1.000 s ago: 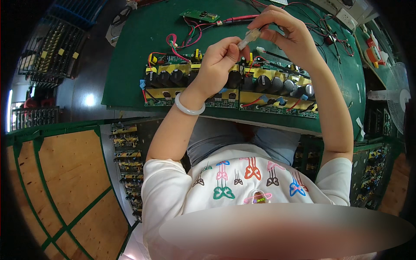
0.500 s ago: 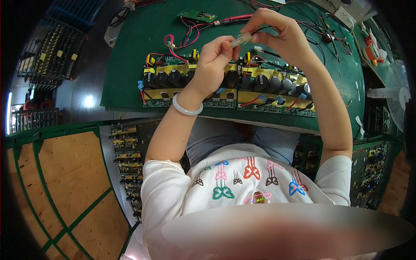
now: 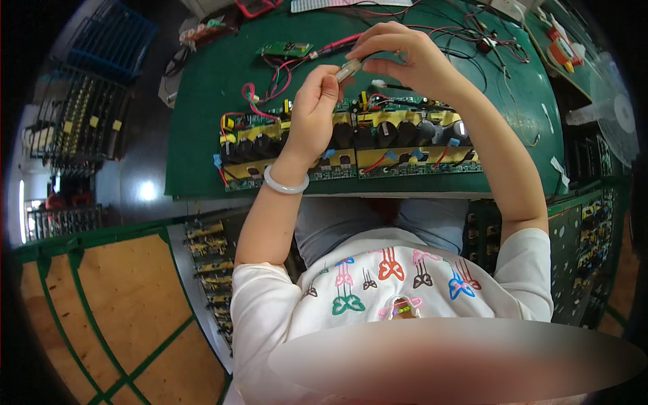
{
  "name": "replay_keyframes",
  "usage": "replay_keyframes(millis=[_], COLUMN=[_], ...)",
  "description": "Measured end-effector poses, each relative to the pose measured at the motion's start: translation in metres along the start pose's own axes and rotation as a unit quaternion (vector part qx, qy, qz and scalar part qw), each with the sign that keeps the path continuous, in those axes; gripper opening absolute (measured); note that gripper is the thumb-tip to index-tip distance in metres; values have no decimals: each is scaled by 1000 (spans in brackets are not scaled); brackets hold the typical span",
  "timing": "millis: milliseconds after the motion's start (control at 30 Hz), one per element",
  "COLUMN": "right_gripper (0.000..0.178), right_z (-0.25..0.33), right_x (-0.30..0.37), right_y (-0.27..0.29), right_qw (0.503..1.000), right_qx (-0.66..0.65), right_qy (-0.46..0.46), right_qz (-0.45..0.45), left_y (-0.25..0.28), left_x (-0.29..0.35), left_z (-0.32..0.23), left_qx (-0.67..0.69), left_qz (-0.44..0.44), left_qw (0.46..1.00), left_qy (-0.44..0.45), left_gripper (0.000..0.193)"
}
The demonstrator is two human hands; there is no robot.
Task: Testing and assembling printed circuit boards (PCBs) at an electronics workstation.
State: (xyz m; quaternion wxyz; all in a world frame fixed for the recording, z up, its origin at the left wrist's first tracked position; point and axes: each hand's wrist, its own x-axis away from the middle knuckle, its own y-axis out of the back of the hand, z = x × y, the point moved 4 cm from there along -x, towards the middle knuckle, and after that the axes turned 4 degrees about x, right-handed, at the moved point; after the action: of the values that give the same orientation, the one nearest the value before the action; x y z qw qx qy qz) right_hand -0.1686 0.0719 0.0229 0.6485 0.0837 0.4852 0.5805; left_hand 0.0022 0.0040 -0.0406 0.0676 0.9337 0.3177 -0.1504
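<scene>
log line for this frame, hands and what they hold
left hand: pinching small clear part | right hand: pinching same part | below: circuit boards on green mat

Under my hands [image 3: 378, 81], long circuit board [image 3: 351, 145] with upright black capacitors blocked table front. Red wires [image 3: 270, 88] and small green board [image 3: 283, 48] cluttered left-back. Bare green mat [image 3: 196, 128] at left lay passable.
</scene>
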Motion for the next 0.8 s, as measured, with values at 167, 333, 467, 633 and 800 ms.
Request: replay_keyframes(millis=[167, 333, 467, 633, 800], right_gripper=[29, 29, 49, 49, 24], right_z=[-61, -151, -194, -211, -221], right_x=[52, 123, 146, 133, 129], right_y=[84, 169, 167, 152, 146], right_qw=[960, 877, 742, 742, 739], right_qx=[226, 313, 503, 502, 551], right_qy=[-131, -342, -443, -444, -387], right_qz=[-104, -124, 17, -5, -28], left_y=[2, -4, -15, -21, -11], left_x=[-4, 0, 14, 55, 93], left_z=[-6, -25, -31, -48, -58], left_qx=[-29, -416, -356, -339, -338], left_qz=[-104, -79, -51, -37, -71], left_qw=[992, 887, 923, 925, 924], left_qy=[-72, -186, -139, -169, -163], left_gripper=[29, 27, 25, 18, 21])
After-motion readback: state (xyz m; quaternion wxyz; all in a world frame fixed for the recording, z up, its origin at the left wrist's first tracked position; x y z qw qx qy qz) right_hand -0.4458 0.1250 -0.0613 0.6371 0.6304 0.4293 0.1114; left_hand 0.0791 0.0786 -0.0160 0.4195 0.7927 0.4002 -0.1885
